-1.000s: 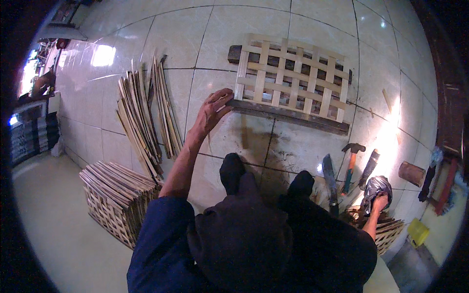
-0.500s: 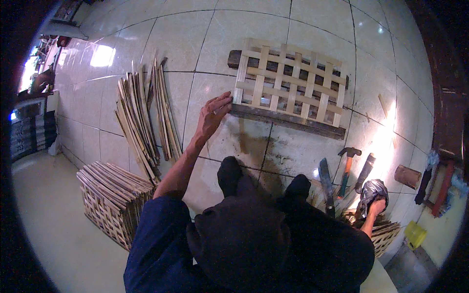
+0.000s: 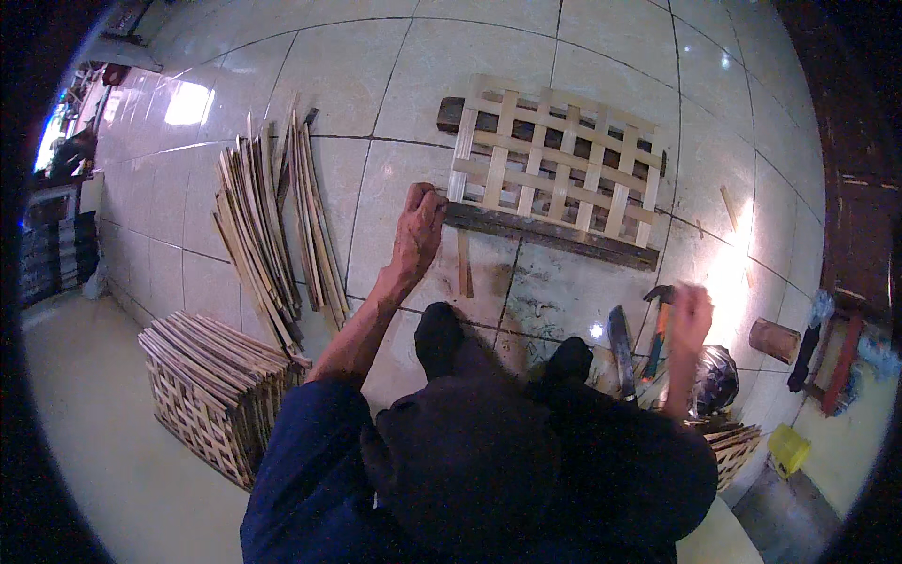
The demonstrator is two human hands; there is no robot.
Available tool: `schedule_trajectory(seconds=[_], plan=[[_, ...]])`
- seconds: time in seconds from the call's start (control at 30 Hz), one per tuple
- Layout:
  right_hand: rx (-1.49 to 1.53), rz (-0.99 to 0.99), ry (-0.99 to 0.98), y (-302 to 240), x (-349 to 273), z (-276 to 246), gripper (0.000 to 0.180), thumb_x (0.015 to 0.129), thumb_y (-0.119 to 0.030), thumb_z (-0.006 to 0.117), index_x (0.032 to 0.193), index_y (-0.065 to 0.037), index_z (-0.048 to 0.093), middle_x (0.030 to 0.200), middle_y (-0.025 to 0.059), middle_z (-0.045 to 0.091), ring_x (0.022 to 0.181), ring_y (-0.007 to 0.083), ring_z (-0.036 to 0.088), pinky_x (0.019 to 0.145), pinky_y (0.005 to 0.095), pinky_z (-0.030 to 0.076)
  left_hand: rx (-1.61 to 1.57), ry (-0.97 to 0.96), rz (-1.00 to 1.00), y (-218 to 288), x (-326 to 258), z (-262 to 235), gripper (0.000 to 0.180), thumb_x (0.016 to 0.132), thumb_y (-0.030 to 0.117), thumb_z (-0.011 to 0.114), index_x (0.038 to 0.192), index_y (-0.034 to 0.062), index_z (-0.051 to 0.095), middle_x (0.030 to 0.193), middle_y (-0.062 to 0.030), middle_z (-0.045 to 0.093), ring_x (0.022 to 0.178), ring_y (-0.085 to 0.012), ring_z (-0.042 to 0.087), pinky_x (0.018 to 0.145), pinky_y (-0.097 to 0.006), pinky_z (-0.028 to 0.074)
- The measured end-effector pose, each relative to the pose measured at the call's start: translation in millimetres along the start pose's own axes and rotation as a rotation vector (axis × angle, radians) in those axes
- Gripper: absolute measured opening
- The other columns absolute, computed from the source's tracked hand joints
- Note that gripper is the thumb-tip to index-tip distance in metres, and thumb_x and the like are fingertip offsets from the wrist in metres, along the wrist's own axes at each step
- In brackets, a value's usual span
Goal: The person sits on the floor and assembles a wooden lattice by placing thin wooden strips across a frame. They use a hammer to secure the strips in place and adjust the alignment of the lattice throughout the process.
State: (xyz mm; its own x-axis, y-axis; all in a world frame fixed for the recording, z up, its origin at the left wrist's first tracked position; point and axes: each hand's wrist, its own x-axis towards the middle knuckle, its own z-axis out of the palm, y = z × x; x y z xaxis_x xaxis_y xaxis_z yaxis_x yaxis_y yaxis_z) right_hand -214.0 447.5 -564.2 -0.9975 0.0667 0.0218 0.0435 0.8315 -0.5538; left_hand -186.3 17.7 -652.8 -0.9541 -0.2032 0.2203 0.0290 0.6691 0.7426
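Tiled floor (image 3: 395, 66): lattice (image 3: 565, 153) beside left hand (image 3: 419, 230)

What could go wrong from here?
1. The left hand is curled by the left end of the dark wooden bar below the woven lattice; fingers might get pinched if it shifts.
2. The right hand is blurred close to the hammer and could knock it.
3. The long dark blade-like tool lies beside the right foot, so stepping sideways might meet it.

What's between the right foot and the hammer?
A long, dark, blade-like tool lies between the right foot and the hammer, in the head view.
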Motion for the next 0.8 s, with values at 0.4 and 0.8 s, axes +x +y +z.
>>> schedule_trajectory(seconds=[0.4, 0.8], plan=[[0.379, -0.282, -0.657, -206, 38, 193, 0.027, 0.094, -0.026, 0.059, 0.093, 0.001, 0.056, 0.081, 0.0212, 0.065, 0.077, 0.0391, 0.065, 0.068, 0.0449, 0.049, -0.222, -0.074, -0.087, 7, 10, -11, 0.021, 0.080, -0.001, 0.066, 0.100, 0.0041, 0.062, 0.093, -0.0115, 0.062, 0.079, -0.0246, 0.062, 0.069, -0.033, 0.051], [0.363, -0.344, -0.655, -201, 37, 203, 0.023, 0.094, -0.022, 0.057, 0.088, -0.001, 0.053, 0.083, 0.0235, 0.063, 0.078, 0.0450, 0.060, 0.066, 0.0518, 0.046, -0.368, -0.085, -0.234, -3, 11, 2, 0.015, 0.078, 0.003, 0.071, 0.093, 0.0015, 0.068, 0.097, -0.0112, 0.065, 0.085, -0.0225, 0.064, 0.078, -0.032, 0.051]])
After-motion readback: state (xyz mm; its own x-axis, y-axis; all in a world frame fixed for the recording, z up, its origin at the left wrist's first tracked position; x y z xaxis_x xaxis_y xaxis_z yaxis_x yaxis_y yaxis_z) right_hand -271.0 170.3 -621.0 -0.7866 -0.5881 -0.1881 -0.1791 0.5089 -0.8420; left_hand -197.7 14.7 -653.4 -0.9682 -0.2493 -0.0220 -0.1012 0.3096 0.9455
